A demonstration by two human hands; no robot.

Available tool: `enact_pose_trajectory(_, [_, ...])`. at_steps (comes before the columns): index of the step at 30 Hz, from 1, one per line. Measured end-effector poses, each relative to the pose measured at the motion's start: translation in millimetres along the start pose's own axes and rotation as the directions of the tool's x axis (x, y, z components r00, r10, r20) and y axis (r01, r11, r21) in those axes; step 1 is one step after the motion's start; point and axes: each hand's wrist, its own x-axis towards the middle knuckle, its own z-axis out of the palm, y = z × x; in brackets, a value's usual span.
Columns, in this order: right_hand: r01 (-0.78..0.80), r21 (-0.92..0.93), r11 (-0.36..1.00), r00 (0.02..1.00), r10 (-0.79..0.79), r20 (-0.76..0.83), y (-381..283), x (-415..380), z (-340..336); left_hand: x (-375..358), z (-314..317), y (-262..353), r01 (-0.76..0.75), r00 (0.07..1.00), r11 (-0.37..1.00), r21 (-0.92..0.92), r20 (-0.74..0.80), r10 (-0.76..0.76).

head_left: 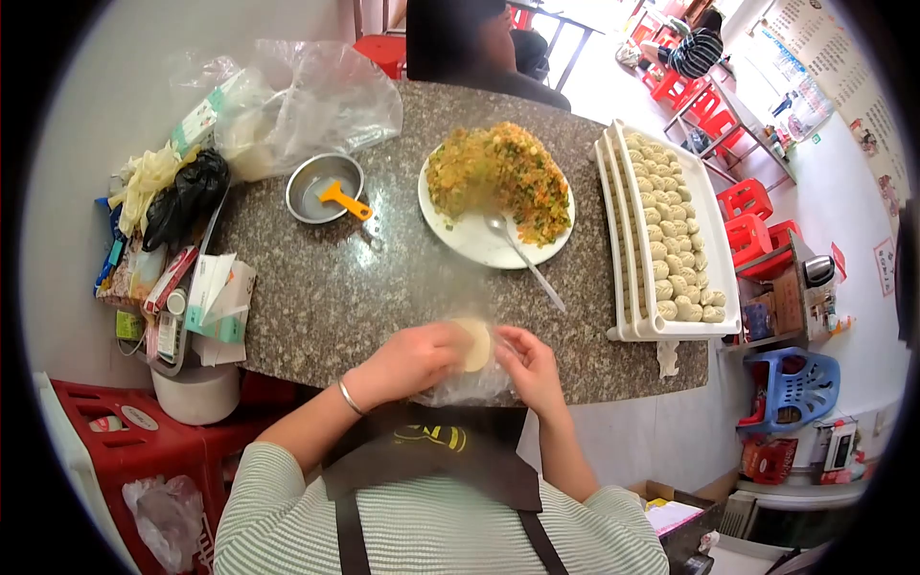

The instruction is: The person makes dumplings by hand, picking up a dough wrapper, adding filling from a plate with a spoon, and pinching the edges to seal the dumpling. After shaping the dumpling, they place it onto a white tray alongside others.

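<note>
A round pale dumpling wrapper (473, 343) is held between my two hands at the near edge of the granite counter (326, 287). My left hand (407, 359) grips its left side and my right hand (529, 366) pinches its right side. Under the hands lies a clear plastic bag (465, 388). Beyond them a white plate (470, 240) carries a mound of chopped orange, yellow and green filling (500, 175) with a metal spoon (525, 257) resting in it. At the right stand stacked white trays (713, 251) filled with several rows of folded dumplings (671, 240).
A small metal bowl (324, 188) with an orange-handled tool sits at the back left, next to crumpled plastic bags (297, 101). Boxes and packets (182, 287) crowd the left edge. A person (479, 43) sits across the counter. Red stools (757, 206) stand on the right.
</note>
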Motion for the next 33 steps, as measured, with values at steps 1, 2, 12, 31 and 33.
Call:
enact_pose_trajectory(1, [-0.023,0.003,1.000,1.000,0.023,0.001,0.5,-0.4,1.0,0.2,-0.4,2.9,0.037,0.999,0.999,0.021,0.033,-0.037])
enact_pose_trajectory(2, [0.028,-0.023,0.999,0.999,-0.029,-0.024,1.1,-0.3,2.6,-0.3,1.9,0.6,0.010,1.000,0.999,0.046,0.015,-0.011])
enact_pose_trajectory(12, [0.083,-0.412,0.907,0.981,-0.148,-0.127,-9.9,-1.3,13.7,4.6,3.2,-26.2,0.231,0.764,0.196,-0.953,0.053,-0.643])
enact_pose_trajectory(31, [0.138,-0.791,0.596,0.817,-0.520,-0.249,-55.1,43.6,-47.1,6.9,-15.8,-27.5,0.094,0.743,-0.134,-0.986,0.159,-0.650])
enact_pose_trajectory(33, [0.088,-0.821,0.564,0.790,-0.541,-0.288,-37.7,40.2,-59.1,5.5,-18.6,-33.7,0.078,0.740,-0.187,-0.979,0.182,-0.647])
